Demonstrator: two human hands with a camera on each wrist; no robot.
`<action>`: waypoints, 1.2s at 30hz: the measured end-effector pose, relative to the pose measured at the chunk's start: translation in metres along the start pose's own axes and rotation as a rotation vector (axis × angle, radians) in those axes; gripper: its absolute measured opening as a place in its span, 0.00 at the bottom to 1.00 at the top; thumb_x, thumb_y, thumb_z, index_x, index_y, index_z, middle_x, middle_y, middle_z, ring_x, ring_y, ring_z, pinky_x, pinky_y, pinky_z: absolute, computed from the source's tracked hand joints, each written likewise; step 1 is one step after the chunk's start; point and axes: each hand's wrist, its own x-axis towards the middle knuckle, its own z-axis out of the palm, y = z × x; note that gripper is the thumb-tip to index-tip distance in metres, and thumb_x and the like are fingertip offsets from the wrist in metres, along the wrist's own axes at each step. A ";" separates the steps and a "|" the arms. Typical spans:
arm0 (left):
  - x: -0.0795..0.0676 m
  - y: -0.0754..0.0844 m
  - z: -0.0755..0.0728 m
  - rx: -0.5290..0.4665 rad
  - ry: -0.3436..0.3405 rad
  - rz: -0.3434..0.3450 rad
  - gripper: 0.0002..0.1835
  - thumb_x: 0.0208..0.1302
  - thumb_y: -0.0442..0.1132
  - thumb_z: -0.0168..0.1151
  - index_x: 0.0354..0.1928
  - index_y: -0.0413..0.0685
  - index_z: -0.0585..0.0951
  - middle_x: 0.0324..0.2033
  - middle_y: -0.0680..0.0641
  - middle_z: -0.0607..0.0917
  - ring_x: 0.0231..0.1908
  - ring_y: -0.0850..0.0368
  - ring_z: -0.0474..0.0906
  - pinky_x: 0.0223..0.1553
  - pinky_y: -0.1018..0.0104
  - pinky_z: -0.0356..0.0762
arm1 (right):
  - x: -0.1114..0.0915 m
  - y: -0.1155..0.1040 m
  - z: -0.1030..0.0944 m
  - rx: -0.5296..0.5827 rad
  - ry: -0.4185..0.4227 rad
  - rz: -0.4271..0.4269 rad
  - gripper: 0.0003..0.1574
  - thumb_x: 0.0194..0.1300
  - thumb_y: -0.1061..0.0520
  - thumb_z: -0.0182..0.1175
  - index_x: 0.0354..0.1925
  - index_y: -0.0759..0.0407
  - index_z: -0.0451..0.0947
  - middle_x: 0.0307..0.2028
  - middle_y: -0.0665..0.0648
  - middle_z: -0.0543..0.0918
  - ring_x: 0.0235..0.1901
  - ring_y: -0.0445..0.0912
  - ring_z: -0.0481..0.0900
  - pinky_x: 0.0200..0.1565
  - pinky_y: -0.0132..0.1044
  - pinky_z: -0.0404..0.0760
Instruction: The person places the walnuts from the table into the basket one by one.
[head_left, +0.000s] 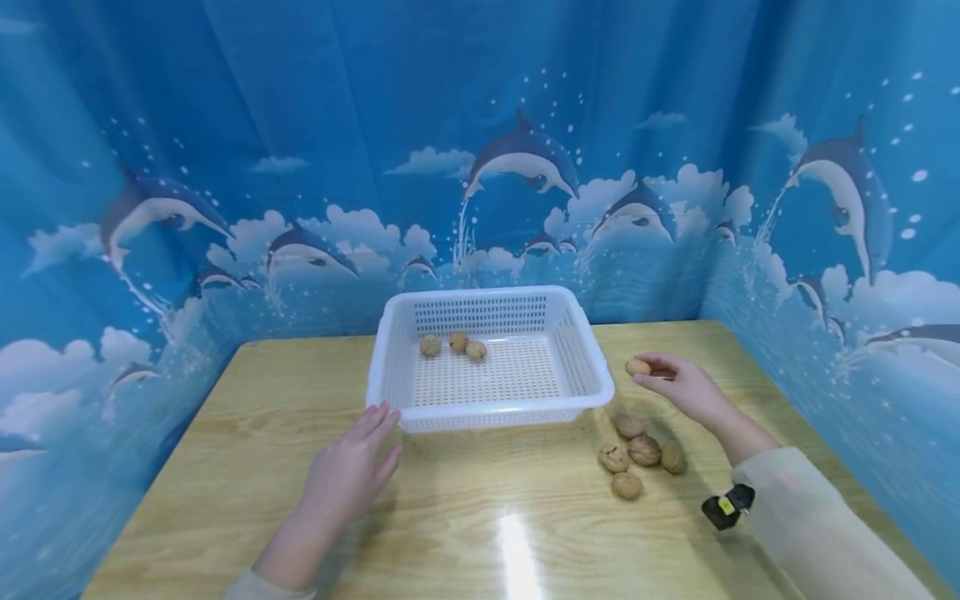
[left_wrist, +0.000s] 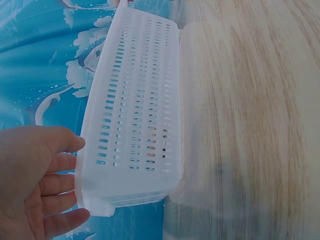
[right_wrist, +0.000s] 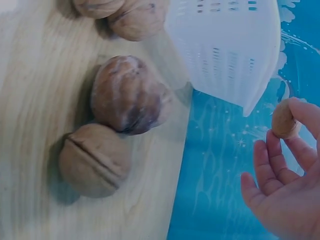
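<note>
Curtain (head_left: 345, 100) in blue, printed with dolphins, clouds and spray, hangs behind the wooden table (head_left: 247, 433) and along both its sides. Toward the table's far edge stands a white plastic basket (head_left: 487, 409), upright, with slotted walls. A pale sleeve (head_left: 817, 525) covers the right forearm. The left hand (head_left: 348, 467) is at the basket's near left corner, fingers loosely extended, tips touching the rim. The right hand (head_left: 688, 390), near the basket's right side, pinches one walnut (head_left: 637, 367) between thumb and fingers, above the table and outside the basket. A small black device (head_left: 727, 506) with a yellow patch sits by the right wrist. Three walnuts (head_left: 430, 345) lie inside the basket, toward its left. Five loose walnuts (head_left: 644, 450) cluster on the table near the basket's near right corner.
</note>
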 end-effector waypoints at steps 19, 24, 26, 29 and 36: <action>0.002 0.001 0.002 -0.003 0.016 0.022 0.26 0.50 0.40 0.70 0.53 0.40 0.79 0.54 0.39 0.78 0.51 0.44 0.77 0.28 0.54 0.84 | 0.018 -0.037 -0.002 0.035 -0.035 -0.032 0.40 0.62 0.38 0.56 0.64 0.60 0.65 0.57 0.65 0.72 0.55 0.59 0.69 0.51 0.56 0.75; 0.000 -0.002 -0.001 0.004 0.016 0.014 0.26 0.50 0.40 0.70 0.52 0.39 0.79 0.54 0.39 0.78 0.52 0.44 0.76 0.29 0.53 0.84 | 0.029 -0.050 0.009 0.061 -0.055 -0.060 0.38 0.63 0.41 0.58 0.63 0.61 0.66 0.54 0.63 0.73 0.53 0.57 0.71 0.50 0.53 0.76; -0.001 -0.003 -0.002 0.008 0.019 0.012 0.26 0.50 0.40 0.70 0.52 0.39 0.79 0.54 0.39 0.78 0.52 0.44 0.76 0.29 0.53 0.83 | 0.033 -0.056 0.013 0.078 -0.064 -0.068 0.36 0.63 0.43 0.58 0.63 0.60 0.66 0.53 0.63 0.74 0.52 0.56 0.72 0.49 0.52 0.76; -0.001 -0.004 -0.001 0.007 0.021 0.014 0.26 0.50 0.40 0.70 0.52 0.40 0.79 0.54 0.40 0.78 0.52 0.44 0.77 0.26 0.54 0.83 | 0.038 -0.064 0.015 0.088 -0.074 -0.058 0.34 0.63 0.43 0.58 0.62 0.59 0.67 0.52 0.61 0.74 0.51 0.55 0.72 0.48 0.50 0.77; 0.002 0.000 0.001 -0.004 0.017 0.005 0.26 0.49 0.39 0.71 0.52 0.40 0.79 0.54 0.39 0.77 0.51 0.43 0.77 0.26 0.53 0.83 | 0.048 -0.079 0.018 0.094 -0.091 -0.065 0.31 0.65 0.47 0.58 0.61 0.60 0.68 0.51 0.62 0.75 0.50 0.54 0.73 0.48 0.49 0.78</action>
